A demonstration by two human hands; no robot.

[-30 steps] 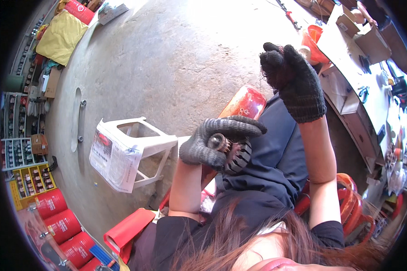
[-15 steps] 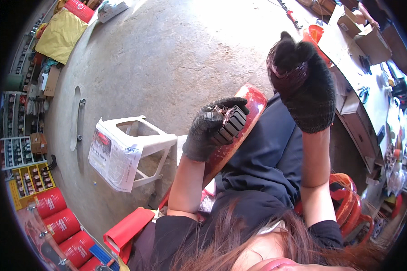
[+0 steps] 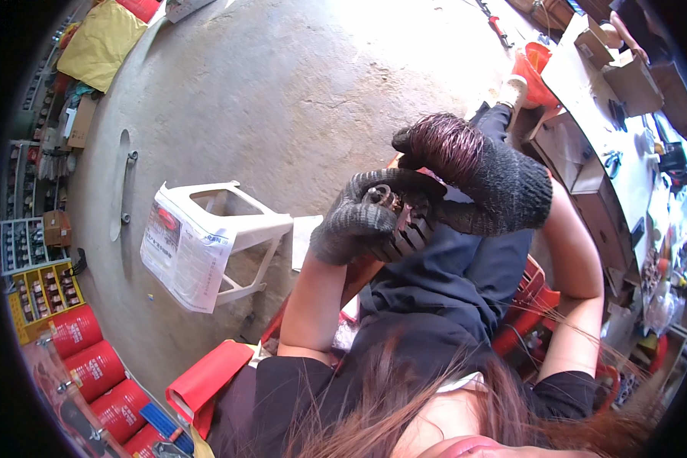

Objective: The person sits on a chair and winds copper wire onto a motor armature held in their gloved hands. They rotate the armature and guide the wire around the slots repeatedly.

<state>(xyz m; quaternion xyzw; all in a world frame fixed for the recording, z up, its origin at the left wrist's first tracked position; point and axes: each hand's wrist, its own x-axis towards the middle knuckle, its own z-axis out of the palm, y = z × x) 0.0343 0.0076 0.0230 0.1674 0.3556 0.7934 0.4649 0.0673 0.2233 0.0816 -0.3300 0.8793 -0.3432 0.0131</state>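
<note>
A: Where was the slotted motor armature point(image 3: 408, 238)?

B: Just right of the white plastic stool point(image 3: 263, 224), raised over the dark trousers point(image 3: 443, 267). The gloved left hand point(image 3: 355, 223) had it, its grip pinching the armature: fingers arched over the top, thumb along the side nearer the stool. A metal shaft end point(image 3: 384, 195) poked out between them.

A: And the gloved right hand point(image 3: 504, 187)?

B: Farther right of the stool than the armature. A reddish-brown wire bundle point(image 3: 444, 145) lay across its bent fingers, while the thumb stood apart from them. I couldn't tell whether that grip pressed on the wire, because the strands hid it.

A: What did handling both well call for?

B: A steady left hand, I'd judge, with the pinch toward the armature's ends, so that the slots facing away from the stool lay uncovered.

A: And the wire?

B: The strands looked fine and springy, so a gentle, even hold suited them: gathered, not crushed, and clear of the slot edges, which could have scraped them. The knit gloves might have snagged a stray strand, too.

A: Was anything in the way?

B: Hardly. The worktop point(image 3: 588, 107) ran far right of the stool, well apart from both hands.
</note>
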